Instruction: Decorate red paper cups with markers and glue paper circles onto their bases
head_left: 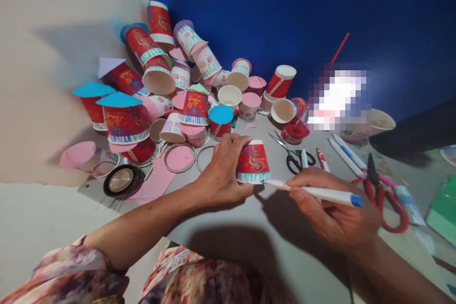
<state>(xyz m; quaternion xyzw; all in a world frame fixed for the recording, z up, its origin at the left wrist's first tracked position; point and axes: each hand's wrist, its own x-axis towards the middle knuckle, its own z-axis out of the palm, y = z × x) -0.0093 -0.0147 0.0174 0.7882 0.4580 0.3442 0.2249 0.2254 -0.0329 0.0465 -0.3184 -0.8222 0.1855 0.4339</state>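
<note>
Well, slender white marker [329,194] against tapered paper cup [254,159].

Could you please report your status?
Left hand gripping red paper cup. Right hand holding white marker, tip at cup's lower rim. No obstruction visible there.

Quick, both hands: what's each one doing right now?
Left hand: closed around the side of the red cup, holding it.
Right hand: closed on the white pen, its tip at the cup's lower rim.
</note>
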